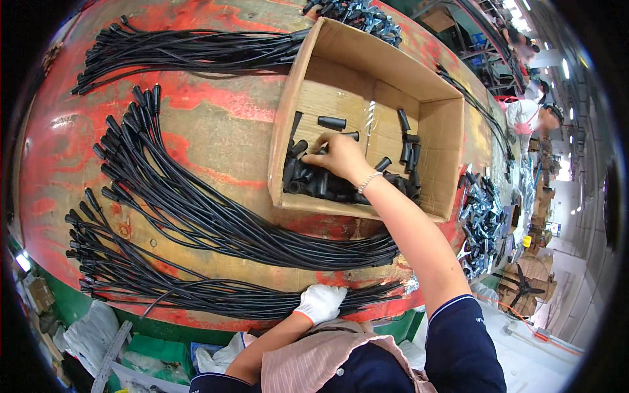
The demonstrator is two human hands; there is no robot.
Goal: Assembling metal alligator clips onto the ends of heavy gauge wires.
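Note:
My right hand [341, 156], bare with a bracelet at the wrist, reaches into an open cardboard box [367, 208]. Its thumb and fingers curl around a black tubular sleeve, which they partly hide. Loose black sleeves [321, 183] lie heaped along the near side of the box, with a single sleeve [332, 122] just beyond my fingers. Close to my body, my left hand [321, 304] wears a white glove with its fingers closed over the near bundle of black cables [229, 298]. What lies beneath the glove is hidden.
A larger curved cable bundle [249, 239] lies between the near bundle and the box. Another bundle [196, 51] stretches along the far left. Shiny metal parts [481, 219] are piled right of the box, more [363, 19] behind it. A co-worker [524, 118] is at far right.

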